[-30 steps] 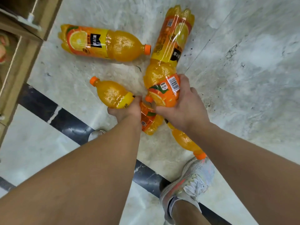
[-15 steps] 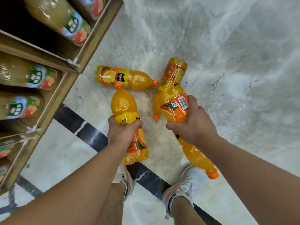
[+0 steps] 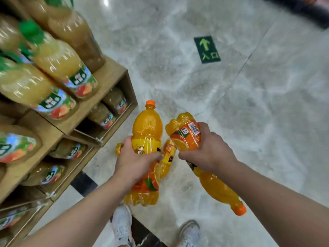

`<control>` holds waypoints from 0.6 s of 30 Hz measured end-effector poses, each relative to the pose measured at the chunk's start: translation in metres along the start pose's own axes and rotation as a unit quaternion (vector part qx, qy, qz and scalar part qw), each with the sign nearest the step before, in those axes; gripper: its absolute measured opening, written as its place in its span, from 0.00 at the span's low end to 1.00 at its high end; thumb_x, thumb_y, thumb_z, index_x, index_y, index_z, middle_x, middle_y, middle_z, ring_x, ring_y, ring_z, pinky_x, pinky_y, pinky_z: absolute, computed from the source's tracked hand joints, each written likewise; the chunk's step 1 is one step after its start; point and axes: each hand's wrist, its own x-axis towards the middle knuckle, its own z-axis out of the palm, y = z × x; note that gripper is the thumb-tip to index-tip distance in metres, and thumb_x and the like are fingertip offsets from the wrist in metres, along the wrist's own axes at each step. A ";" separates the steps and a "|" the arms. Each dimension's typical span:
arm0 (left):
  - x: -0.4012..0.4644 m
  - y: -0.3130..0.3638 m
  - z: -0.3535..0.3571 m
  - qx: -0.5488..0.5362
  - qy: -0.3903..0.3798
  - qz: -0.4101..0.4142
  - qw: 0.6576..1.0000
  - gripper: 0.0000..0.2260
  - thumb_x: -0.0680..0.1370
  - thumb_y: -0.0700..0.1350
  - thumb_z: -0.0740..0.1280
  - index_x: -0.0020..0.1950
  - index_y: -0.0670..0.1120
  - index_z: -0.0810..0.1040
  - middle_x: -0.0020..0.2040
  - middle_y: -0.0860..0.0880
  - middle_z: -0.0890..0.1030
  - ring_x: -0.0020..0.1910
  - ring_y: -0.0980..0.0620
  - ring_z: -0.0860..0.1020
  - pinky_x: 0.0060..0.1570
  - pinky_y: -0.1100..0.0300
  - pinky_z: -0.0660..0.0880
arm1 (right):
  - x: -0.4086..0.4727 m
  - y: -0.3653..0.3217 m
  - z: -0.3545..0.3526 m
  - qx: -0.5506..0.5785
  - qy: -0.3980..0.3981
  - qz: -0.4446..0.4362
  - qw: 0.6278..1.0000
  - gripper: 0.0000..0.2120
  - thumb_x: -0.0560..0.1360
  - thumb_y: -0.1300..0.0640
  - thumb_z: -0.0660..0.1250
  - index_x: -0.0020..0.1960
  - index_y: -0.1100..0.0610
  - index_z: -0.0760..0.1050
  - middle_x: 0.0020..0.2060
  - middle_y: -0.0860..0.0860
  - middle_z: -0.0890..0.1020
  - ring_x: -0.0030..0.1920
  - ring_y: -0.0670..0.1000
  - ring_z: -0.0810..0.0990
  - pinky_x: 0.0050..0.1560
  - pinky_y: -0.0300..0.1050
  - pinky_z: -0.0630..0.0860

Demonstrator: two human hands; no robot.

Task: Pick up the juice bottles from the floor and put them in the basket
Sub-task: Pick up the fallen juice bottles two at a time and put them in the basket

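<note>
My left hand (image 3: 133, 162) grips an orange juice bottle (image 3: 147, 129) round its label, cap pointing away from me, lifted off the floor. My right hand (image 3: 208, 151) grips a second orange juice bottle (image 3: 216, 188) round its label, base up and orange cap pointing down toward me. Between the two held bottles a third orange bottle (image 3: 167, 157) lies on the marble floor, partly hidden. A bit of a fourth bottle (image 3: 119, 148) shows on the floor behind my left hand. No basket is in view.
Wooden shelves (image 3: 108, 77) with several pale juice bottles stand at the left. A green arrow sign (image 3: 207, 49) is stuck on the floor ahead. My two white shoes (image 3: 122, 227) stand below on a black floor strip. Open marble floor stretches to the right.
Both hands have lifted their bottles up off the floor. The view has risen and tilted forward, so the two floor bottles now lie mostly hidden behind the held ones.
</note>
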 end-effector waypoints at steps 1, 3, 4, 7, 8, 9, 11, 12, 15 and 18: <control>-0.014 0.018 -0.016 0.002 0.004 0.016 1.000 0.43 0.54 0.58 0.83 0.65 0.61 0.69 0.52 0.52 0.82 0.50 0.47 0.83 0.53 0.43 0.82 | -0.012 -0.013 -0.020 -0.006 0.009 -0.007 1.000 0.48 0.62 0.34 0.77 0.74 0.42 0.56 0.55 0.49 0.77 0.51 0.54 0.79 0.50 0.55 0.81; -0.045 0.053 -0.048 0.003 0.015 0.045 0.999 0.40 0.58 0.54 0.85 0.65 0.60 0.68 0.53 0.52 0.81 0.51 0.47 0.82 0.55 0.44 0.81 | -0.041 -0.040 -0.062 -0.012 0.026 -0.018 0.999 0.47 0.62 0.34 0.77 0.73 0.43 0.58 0.55 0.49 0.78 0.50 0.55 0.79 0.50 0.55 0.81; -0.062 0.070 -0.066 0.006 0.022 0.057 0.998 0.40 0.59 0.54 0.85 0.66 0.60 0.68 0.54 0.52 0.81 0.52 0.47 0.81 0.56 0.44 0.80 | -0.056 -0.054 -0.083 -0.017 0.030 -0.022 0.999 0.47 0.62 0.34 0.77 0.73 0.44 0.58 0.54 0.49 0.78 0.50 0.55 0.79 0.51 0.55 0.81; -0.117 0.115 -0.120 0.020 0.045 0.092 0.995 0.44 0.56 0.60 0.83 0.69 0.59 0.68 0.55 0.52 0.80 0.54 0.45 0.80 0.58 0.44 0.79 | -0.110 -0.100 -0.144 -0.040 0.042 -0.026 0.998 0.45 0.62 0.34 0.77 0.72 0.46 0.61 0.52 0.50 0.78 0.50 0.57 0.79 0.52 0.55 0.80; -0.137 0.129 -0.138 0.018 0.054 0.100 0.993 0.45 0.56 0.59 0.83 0.70 0.59 0.68 0.55 0.52 0.80 0.55 0.44 0.80 0.59 0.44 0.79 | -0.129 -0.117 -0.163 -0.051 0.047 -0.029 0.997 0.45 0.62 0.34 0.77 0.71 0.46 0.62 0.51 0.50 0.77 0.49 0.57 0.79 0.51 0.54 0.80; -0.156 0.143 -0.157 0.014 0.061 0.113 0.992 0.45 0.58 0.57 0.84 0.71 0.58 0.68 0.53 0.54 0.79 0.54 0.44 0.80 0.59 0.44 0.79 | -0.148 -0.134 -0.182 -0.064 0.055 -0.032 0.996 0.44 0.62 0.33 0.77 0.71 0.47 0.63 0.50 0.51 0.77 0.49 0.57 0.78 0.49 0.53 0.79; -0.194 0.170 -0.191 0.006 0.068 0.136 0.988 0.45 0.58 0.56 0.84 0.72 0.57 0.67 0.52 0.55 0.79 0.54 0.44 0.80 0.59 0.44 0.79 | -0.186 -0.166 -0.217 -0.090 0.072 -0.039 0.993 0.44 0.61 0.32 0.77 0.70 0.47 0.64 0.49 0.51 0.76 0.47 0.57 0.77 0.45 0.51 0.77; -0.212 0.182 -0.209 0.004 0.073 0.147 0.986 0.47 0.57 0.58 0.84 0.72 0.57 0.67 0.53 0.54 0.80 0.54 0.44 0.80 0.59 0.44 0.79 | -0.204 -0.183 -0.232 -0.102 0.078 -0.047 0.991 0.44 0.61 0.32 0.77 0.70 0.47 0.64 0.48 0.52 0.76 0.46 0.58 0.76 0.44 0.50 0.76; -0.260 0.215 -0.259 -0.013 0.083 0.184 0.979 0.45 0.57 0.56 0.84 0.70 0.55 0.69 0.55 0.50 0.82 0.51 0.46 0.82 0.55 0.47 0.80 | -0.254 -0.231 -0.274 -0.134 0.100 -0.077 0.983 0.46 0.61 0.30 0.76 0.72 0.47 0.64 0.49 0.52 0.76 0.47 0.59 0.77 0.45 0.50 0.76; -0.306 0.241 -0.301 -0.033 0.104 0.217 0.970 0.45 0.54 0.57 0.82 0.68 0.56 0.70 0.53 0.50 0.82 0.49 0.47 0.82 0.53 0.46 0.81 | -0.300 -0.279 -0.309 -0.158 0.113 -0.103 0.975 0.48 0.62 0.30 0.75 0.74 0.49 0.63 0.55 0.54 0.79 0.50 0.58 0.78 0.49 0.52 0.80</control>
